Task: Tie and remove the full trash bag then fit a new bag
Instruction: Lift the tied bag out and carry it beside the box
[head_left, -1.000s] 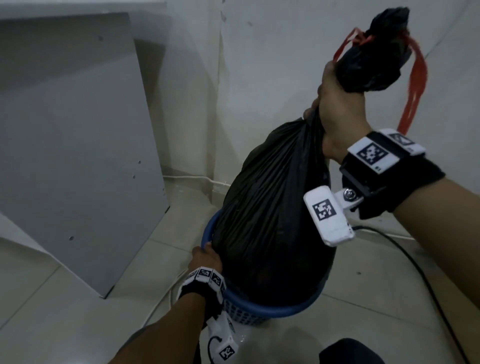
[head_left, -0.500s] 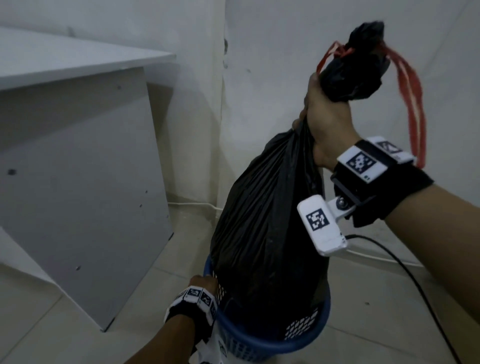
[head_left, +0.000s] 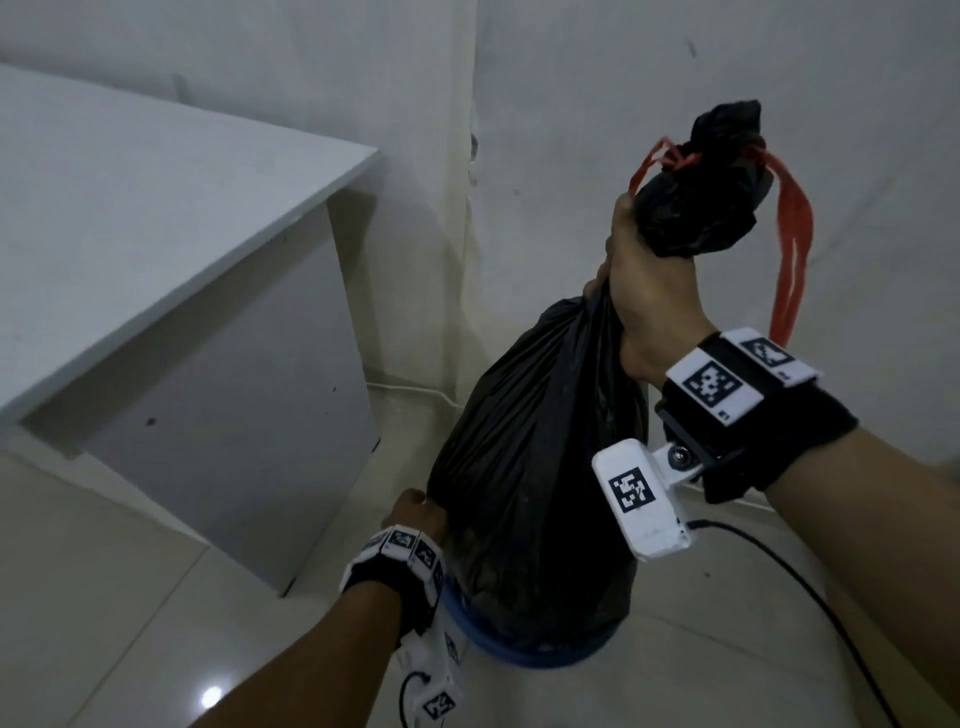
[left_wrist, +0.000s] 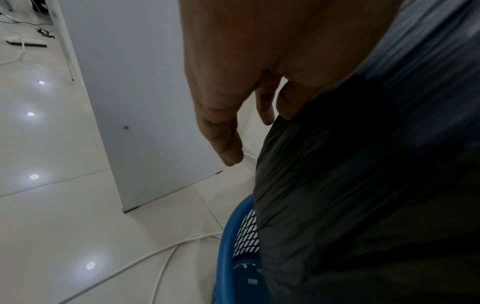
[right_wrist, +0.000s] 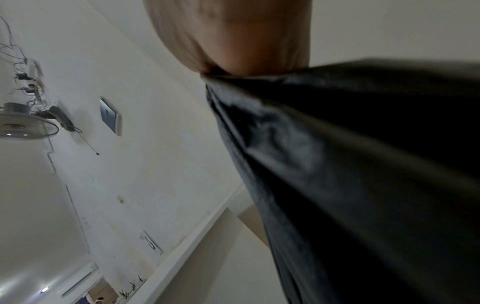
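A full black trash bag (head_left: 540, 467) hangs upright, its bottom still inside the blue mesh bin (head_left: 545, 657). My right hand (head_left: 649, 291) grips the gathered neck just below the knot, and the red drawstring (head_left: 792, 260) dangles to the right. My left hand (head_left: 415, 517) rests against the bag's lower left side, above the bin rim. In the left wrist view the fingers (left_wrist: 226, 144) hang straight beside the bag (left_wrist: 363, 185), holding nothing, over the bin rim (left_wrist: 233, 246). The right wrist view shows only my palm (right_wrist: 233, 41) and the stretched bag (right_wrist: 363, 164).
A grey desk with a side panel (head_left: 234, 405) stands close on the left. The bin sits in a wall corner (head_left: 467, 208) on a tiled floor. A white cable (left_wrist: 155, 253) lies by the bin, and a black cable (head_left: 810, 597) runs on the right.
The right hand has pulled the bag higher out of the bin. The left hand has left the bin rim and now rests on the bag's side.
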